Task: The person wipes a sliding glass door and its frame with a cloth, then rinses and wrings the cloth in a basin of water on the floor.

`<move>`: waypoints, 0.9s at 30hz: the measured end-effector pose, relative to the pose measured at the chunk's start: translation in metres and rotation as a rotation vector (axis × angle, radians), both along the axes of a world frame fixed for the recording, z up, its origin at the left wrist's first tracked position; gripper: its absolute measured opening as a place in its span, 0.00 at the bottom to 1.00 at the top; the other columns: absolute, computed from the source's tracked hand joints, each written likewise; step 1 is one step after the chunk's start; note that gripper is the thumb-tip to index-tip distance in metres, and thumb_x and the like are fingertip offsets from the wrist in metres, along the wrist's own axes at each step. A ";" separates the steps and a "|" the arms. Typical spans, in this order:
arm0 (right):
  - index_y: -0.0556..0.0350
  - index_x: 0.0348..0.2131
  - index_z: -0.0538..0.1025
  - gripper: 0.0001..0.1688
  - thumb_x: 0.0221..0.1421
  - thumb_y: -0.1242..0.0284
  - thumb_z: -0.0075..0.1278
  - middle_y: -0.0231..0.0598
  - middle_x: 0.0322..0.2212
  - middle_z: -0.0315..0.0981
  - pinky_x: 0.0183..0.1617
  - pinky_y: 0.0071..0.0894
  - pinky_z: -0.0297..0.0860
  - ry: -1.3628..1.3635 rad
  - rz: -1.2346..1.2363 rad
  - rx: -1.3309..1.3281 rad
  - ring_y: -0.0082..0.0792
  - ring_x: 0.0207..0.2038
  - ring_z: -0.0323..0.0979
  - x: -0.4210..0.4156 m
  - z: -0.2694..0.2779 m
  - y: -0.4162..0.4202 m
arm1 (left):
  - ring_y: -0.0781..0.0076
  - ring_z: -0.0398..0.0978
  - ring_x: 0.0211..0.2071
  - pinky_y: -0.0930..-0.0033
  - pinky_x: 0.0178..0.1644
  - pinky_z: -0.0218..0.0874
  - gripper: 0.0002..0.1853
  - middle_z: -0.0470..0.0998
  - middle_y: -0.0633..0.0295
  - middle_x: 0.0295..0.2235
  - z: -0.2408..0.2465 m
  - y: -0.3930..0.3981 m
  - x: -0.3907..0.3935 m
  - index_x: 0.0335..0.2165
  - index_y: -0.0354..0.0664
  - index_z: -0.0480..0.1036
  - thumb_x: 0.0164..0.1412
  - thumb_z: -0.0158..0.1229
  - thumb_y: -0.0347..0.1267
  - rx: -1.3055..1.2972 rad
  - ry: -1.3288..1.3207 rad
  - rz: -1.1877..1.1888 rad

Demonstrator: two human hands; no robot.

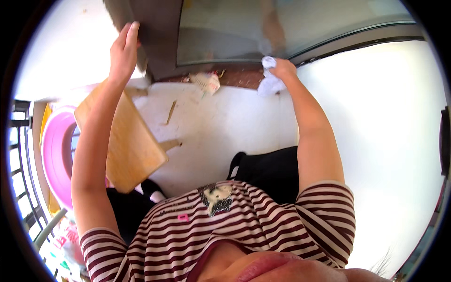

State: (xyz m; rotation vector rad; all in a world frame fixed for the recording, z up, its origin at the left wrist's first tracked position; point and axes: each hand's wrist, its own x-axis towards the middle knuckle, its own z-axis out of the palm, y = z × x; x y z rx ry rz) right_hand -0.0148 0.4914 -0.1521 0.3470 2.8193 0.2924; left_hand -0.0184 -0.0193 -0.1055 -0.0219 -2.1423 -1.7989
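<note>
My right hand (284, 69) grips a crumpled white cloth or tissue (270, 85) at the lower edge of a glass panel (225, 42) with a dark frame. Its reflection shows in the glass. My left hand (124, 53) is raised at the upper left, beside the dark brown frame (151, 38), its fingers extended and close together. Whether its palm touches the frame is hidden. Nothing shows in it. Under my left forearm stands a wooden stool (135, 141) with a light rectangular top.
A crumpled printed wrapper (206, 81) and small debris lie along the reddish-brown sill (243, 78). A brown strip (171, 112) lies on the pale floor (211, 120). A pink basin (56, 155) and dark railings (21, 148) are at left; a white wall (380, 141) rises at right.
</note>
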 end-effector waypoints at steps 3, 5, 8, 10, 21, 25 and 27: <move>0.44 0.48 0.77 0.31 0.45 0.54 0.59 0.44 0.44 0.78 0.52 0.45 0.70 0.222 -0.146 -0.085 0.48 0.49 0.74 0.023 0.084 0.056 | 0.74 0.61 0.27 0.69 0.37 0.61 0.22 0.62 0.61 0.22 0.010 0.017 0.011 0.31 0.36 0.67 0.70 0.45 0.46 -0.028 0.042 0.011; 0.49 0.52 0.74 0.36 0.45 0.54 0.58 0.51 0.44 0.76 0.53 0.47 0.69 0.416 -0.153 -0.049 0.52 0.49 0.73 0.037 0.149 0.085 | 0.74 0.59 0.27 0.70 0.36 0.59 0.21 0.60 0.60 0.23 0.009 0.019 0.011 0.32 0.36 0.66 0.71 0.45 0.44 -0.078 0.083 0.025; 0.59 0.55 0.69 0.42 0.47 0.53 0.58 0.61 0.50 0.69 0.57 0.47 0.64 0.961 -0.126 -0.035 0.56 0.53 0.68 0.053 0.261 0.096 | 0.74 0.55 0.27 0.73 0.33 0.55 0.17 0.57 0.61 0.23 0.004 0.017 0.013 0.32 0.36 0.65 0.71 0.46 0.39 -0.079 0.134 0.073; 0.69 0.54 0.67 0.46 0.47 0.52 0.59 0.64 0.50 0.69 0.59 0.49 0.63 1.412 -0.053 0.054 0.59 0.55 0.66 0.039 0.346 0.115 | 0.75 0.54 0.27 0.74 0.33 0.54 0.16 0.56 0.62 0.23 0.007 0.018 0.016 0.32 0.35 0.64 0.72 0.45 0.39 -0.051 0.122 0.065; 0.54 0.59 0.66 0.52 0.40 0.44 0.56 0.62 0.51 0.70 0.57 0.45 0.66 1.289 -0.012 0.370 0.60 0.52 0.70 -0.017 0.595 0.120 | 0.73 0.53 0.27 0.73 0.34 0.54 0.18 0.56 0.62 0.24 0.005 0.025 0.015 0.30 0.35 0.62 0.72 0.44 0.38 -0.025 0.146 0.110; 0.53 0.59 0.66 0.51 0.39 0.46 0.58 0.63 0.49 0.71 0.56 0.47 0.67 1.357 -0.083 0.352 0.59 0.52 0.70 -0.015 0.535 0.116 | 0.73 0.54 0.28 0.72 0.34 0.55 0.17 0.57 0.62 0.24 0.009 0.027 0.017 0.30 0.34 0.62 0.72 0.45 0.38 -0.032 0.122 0.056; 0.51 0.58 0.67 0.49 0.39 0.50 0.61 0.62 0.45 0.73 0.54 0.50 0.68 1.365 0.013 0.276 0.60 0.50 0.71 -0.009 0.473 0.093 | 0.73 0.54 0.28 0.73 0.34 0.54 0.17 0.57 0.62 0.25 0.011 0.022 0.019 0.30 0.35 0.63 0.72 0.45 0.38 -0.052 0.133 0.062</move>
